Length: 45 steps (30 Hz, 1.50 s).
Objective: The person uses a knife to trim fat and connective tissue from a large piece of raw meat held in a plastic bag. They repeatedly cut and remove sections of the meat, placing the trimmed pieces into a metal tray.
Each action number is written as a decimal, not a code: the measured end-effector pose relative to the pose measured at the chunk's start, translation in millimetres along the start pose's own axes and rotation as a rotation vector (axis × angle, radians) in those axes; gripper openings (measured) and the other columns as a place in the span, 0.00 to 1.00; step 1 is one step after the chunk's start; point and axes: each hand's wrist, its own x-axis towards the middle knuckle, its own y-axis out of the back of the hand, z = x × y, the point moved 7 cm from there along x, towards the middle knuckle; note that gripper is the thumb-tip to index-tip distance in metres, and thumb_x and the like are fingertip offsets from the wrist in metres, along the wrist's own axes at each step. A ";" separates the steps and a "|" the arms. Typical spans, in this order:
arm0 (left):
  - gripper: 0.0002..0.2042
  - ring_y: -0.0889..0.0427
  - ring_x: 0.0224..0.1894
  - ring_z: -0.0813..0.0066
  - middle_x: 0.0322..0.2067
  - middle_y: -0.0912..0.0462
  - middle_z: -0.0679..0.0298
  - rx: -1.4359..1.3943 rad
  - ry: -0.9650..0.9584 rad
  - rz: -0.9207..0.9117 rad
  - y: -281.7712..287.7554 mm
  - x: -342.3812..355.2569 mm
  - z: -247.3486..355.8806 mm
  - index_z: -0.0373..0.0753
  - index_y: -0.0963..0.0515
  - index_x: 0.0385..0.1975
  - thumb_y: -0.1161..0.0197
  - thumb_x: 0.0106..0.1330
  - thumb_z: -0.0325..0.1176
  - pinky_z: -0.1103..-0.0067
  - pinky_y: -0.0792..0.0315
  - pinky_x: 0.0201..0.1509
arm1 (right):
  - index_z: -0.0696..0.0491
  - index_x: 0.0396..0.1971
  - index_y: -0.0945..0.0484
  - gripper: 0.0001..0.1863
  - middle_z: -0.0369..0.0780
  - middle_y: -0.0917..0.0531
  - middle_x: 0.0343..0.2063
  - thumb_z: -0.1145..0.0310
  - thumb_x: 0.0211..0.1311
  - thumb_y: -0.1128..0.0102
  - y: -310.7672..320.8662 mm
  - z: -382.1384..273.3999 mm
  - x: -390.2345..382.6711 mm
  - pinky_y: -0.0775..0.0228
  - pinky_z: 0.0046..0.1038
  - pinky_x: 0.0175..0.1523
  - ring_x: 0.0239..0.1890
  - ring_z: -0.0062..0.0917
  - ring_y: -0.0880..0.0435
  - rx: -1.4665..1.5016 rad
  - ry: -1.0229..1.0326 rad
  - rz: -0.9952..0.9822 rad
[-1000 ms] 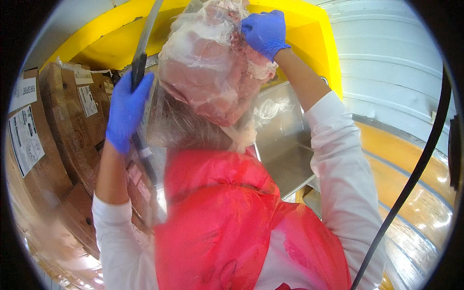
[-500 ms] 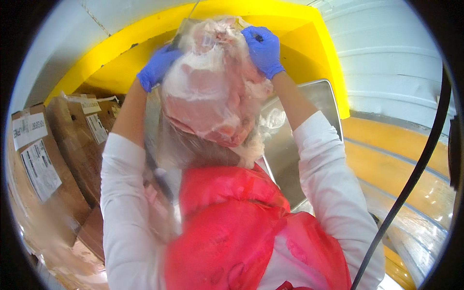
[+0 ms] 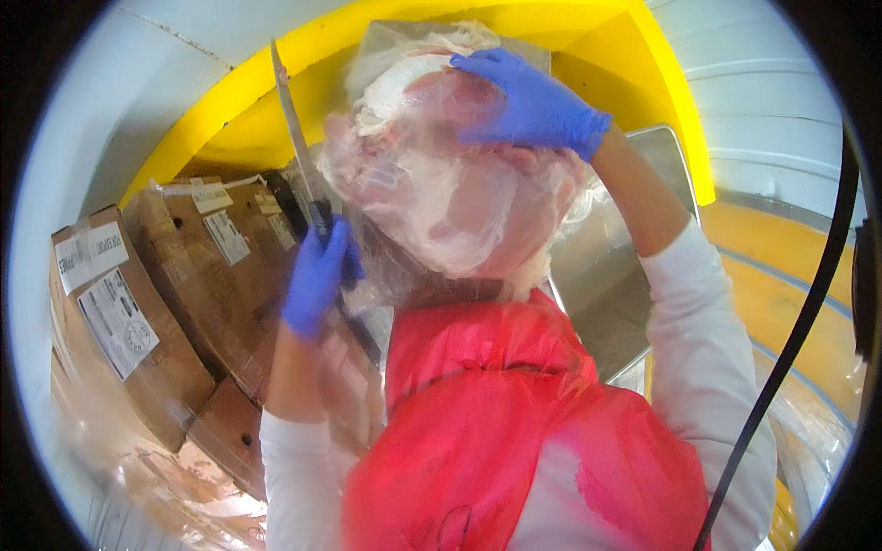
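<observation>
A large piece of pink meat (image 3: 441, 197) with white fat lies in front of me, with clear plastic film (image 3: 381, 55) around its far edge. My left hand (image 3: 317, 280), in a blue glove, is closed around the dark handle of a knife (image 3: 296, 129). Its long blade points up and away, just left of the meat. Across the meat's far right part rests my right hand (image 3: 542, 106), also gloved in blue, its fingers stretched out and thumb apart. Part of the left fingers is hard to make out.
Cardboard boxes (image 3: 197, 266) with white labels stand on the left. A yellow bin wall (image 3: 634, 83) curves behind the meat, and a metal tray (image 3: 597, 275) lies to the right. A black cable (image 3: 799, 331) hangs down the right side.
Both hands gripped the meat's far sides before. My left hand has come down and left and now holds the knife; my right lies over the meat, which has turned and shifted right.
</observation>
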 end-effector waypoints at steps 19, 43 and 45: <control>0.15 0.26 0.41 0.81 0.40 0.22 0.68 0.585 -0.209 0.363 81.7 -140.3 48.4 0.34 0.26 0.57 0.41 0.73 0.29 0.83 0.30 0.48 | 0.48 0.44 0.16 0.14 0.43 0.16 0.40 0.59 0.61 0.36 -47.3 -8.9 34.8 0.29 0.38 0.55 0.46 0.37 0.18 0.409 -0.202 0.005; 0.19 0.17 0.42 0.65 0.37 0.16 0.53 1.505 -0.100 0.157 19.9 -117.1 224.7 0.32 0.21 0.47 0.45 0.75 0.45 0.71 0.27 0.50 | 0.57 0.34 0.20 0.14 0.53 0.16 0.30 0.59 0.65 0.41 -63.7 9.4 106.1 0.25 0.44 0.43 0.37 0.50 0.17 0.208 0.000 0.187; 0.17 0.16 0.41 0.65 0.37 0.16 0.54 1.531 -0.320 0.159 4.5 -110.2 248.1 0.32 0.20 0.47 0.42 0.74 0.42 0.71 0.26 0.49 | 0.57 0.33 0.20 0.15 0.53 0.16 0.30 0.58 0.65 0.40 -52.5 5.5 109.2 0.25 0.44 0.43 0.37 0.50 0.17 0.160 -0.004 0.229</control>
